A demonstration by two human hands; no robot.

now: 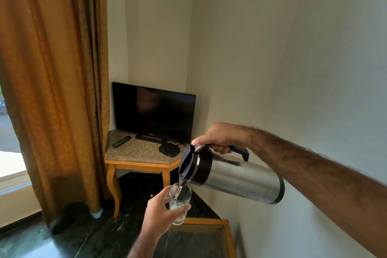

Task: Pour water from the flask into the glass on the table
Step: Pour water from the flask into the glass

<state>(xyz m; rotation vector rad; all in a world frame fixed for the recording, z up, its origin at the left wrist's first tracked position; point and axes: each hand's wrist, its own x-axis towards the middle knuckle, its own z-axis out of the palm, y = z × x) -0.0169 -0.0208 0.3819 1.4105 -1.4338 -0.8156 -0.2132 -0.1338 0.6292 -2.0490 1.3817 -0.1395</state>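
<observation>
A steel flask (236,180) with a black lid and black handle is tipped almost level, spout to the lower left. My right hand (217,138) grips its handle, thumb on the lid lever. A thin stream of water runs from the spout into a clear glass (179,203). My left hand (161,211) holds that glass in the air, above the far edge of a wood-framed glass-topped table (227,236). A little water lies in the bottom of the glass.
A corner table (125,156) with a stone top carries a dark TV (154,111), a remote (121,141) and a small black box (169,150). An orange curtain (54,90) hangs at the left. A plain wall runs along the right. The floor is dark.
</observation>
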